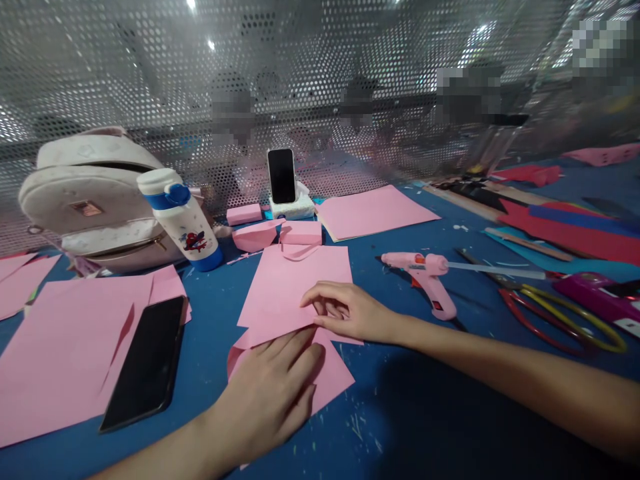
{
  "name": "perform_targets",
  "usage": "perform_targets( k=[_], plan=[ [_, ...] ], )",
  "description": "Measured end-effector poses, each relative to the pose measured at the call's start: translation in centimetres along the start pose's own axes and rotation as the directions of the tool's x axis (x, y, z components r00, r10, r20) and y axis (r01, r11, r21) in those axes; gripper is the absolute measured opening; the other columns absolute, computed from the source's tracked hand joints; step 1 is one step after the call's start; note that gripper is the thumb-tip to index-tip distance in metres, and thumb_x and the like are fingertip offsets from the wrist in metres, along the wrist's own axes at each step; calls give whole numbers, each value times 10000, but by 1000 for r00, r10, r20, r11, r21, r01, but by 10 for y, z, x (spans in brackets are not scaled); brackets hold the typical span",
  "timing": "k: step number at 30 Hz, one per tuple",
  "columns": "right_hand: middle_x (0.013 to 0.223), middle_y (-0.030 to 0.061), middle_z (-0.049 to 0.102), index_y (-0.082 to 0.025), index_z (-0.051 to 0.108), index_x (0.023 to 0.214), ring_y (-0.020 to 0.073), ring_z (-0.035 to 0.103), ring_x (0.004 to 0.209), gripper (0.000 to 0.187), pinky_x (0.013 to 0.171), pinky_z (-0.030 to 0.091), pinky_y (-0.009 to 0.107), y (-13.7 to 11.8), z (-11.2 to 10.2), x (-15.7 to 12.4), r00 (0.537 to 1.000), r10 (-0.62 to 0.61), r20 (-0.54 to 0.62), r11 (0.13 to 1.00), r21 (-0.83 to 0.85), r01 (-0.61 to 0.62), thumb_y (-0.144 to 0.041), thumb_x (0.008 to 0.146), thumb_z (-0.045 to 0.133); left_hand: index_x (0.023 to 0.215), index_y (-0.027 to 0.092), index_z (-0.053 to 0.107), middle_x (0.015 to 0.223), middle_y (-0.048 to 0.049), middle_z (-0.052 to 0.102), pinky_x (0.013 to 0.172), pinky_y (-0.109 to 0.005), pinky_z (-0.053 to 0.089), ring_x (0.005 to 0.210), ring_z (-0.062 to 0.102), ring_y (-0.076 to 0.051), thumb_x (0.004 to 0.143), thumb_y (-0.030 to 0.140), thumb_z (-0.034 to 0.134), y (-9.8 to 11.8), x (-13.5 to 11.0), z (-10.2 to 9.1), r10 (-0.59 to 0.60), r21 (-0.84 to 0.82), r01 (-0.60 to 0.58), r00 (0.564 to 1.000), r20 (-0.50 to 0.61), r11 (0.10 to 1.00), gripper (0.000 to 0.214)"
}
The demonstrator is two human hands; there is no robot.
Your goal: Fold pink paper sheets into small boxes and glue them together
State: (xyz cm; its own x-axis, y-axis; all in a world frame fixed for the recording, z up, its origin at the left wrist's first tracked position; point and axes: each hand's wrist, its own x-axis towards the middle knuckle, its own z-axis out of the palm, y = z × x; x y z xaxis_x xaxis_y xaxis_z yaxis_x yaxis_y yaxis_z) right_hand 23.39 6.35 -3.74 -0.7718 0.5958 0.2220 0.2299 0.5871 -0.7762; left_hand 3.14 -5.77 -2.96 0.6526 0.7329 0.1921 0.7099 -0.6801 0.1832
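On the table before me lies pink paper (pixel 305 273), its near part folded over into a raised flap. My right hand (pixel 353 310) pinches the edge of that flap between thumb and curled fingers. The fingers of my left hand (pixel 273 390) stretch forward beneath the flap, their tips hidden by it. Under the left hand, a loose corner of pink paper (pixel 333 377) points right. A pink glue gun (pixel 423 273) with a clear glue stick lies to the right of my right hand. Beyond the paper are small folded pink pieces (pixel 300 233).
At left are a dark phone (pixel 147 360) on pink sheets (pixel 65 340), a bottle (pixel 185 220) and a pale backpack (pixel 100 200). Another phone (pixel 282 175) stands upright behind. Scissors (pixel 560 313) and coloured sheets (pixel 575 227) lie at right. A perforated metal panel (pixel 310 87) rises behind.
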Motion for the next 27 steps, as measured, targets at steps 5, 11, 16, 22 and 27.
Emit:
perform_targets(
  k=[5, 11, 16, 22, 27],
  plan=[
    [823, -28, 553, -186, 640, 1087, 69, 438, 608, 235, 570, 377, 199, 1, 0, 0, 1000, -1, 8, 1000, -7, 1, -180, 852, 640, 1434, 125, 361, 1454, -166, 516, 1009, -474, 533, 1288, 538, -311, 932, 207, 454, -1, -3, 5, -18, 7, 18, 999, 30, 1000, 518],
    [825, -22, 554, -181, 643, 1082, 67, 440, 602, 221, 560, 376, 195, 0, -1, 0, 1000, -9, 0, 1000, -9, 9, -195, 861, 636, 1514, 102, 271, 1530, -159, 441, 1067, -470, 498, 1368, 473, -307, 949, 258, 453, -3, -4, 7, -52, 10, 51, 994, 101, 999, 614],
    [820, -23, 553, -180, 642, 1083, 65, 442, 599, 220, 554, 375, 190, 0, -1, 0, 1000, -5, 2, 1000, -9, 5, -192, 864, 631, 1523, 111, 282, 1548, -154, 415, 1074, -465, 492, 1375, 467, -302, 956, 286, 453, -5, -2, 6, -72, -9, 74, 988, 135, 997, 618],
    [826, -20, 554, -182, 640, 1084, 67, 445, 606, 217, 559, 376, 190, 0, -1, 0, 1000, -2, 5, 1000, -3, 2, -191, 868, 624, 1539, 131, 254, 1564, -151, 391, 1098, -469, 464, 1404, 434, -292, 963, 278, 451, -5, -1, 5, -68, -51, 76, 988, 140, 996, 626],
    [816, -21, 545, -183, 638, 1082, 72, 437, 608, 215, 561, 375, 193, 0, -1, 0, 1000, -2, 9, 1000, -12, 3, -187, 867, 618, 1539, 125, 252, 1569, -158, 379, 1099, -474, 462, 1410, 425, -294, 964, 276, 452, -6, 0, 4, -64, -64, 74, 987, 145, 995, 627]
  ],
)
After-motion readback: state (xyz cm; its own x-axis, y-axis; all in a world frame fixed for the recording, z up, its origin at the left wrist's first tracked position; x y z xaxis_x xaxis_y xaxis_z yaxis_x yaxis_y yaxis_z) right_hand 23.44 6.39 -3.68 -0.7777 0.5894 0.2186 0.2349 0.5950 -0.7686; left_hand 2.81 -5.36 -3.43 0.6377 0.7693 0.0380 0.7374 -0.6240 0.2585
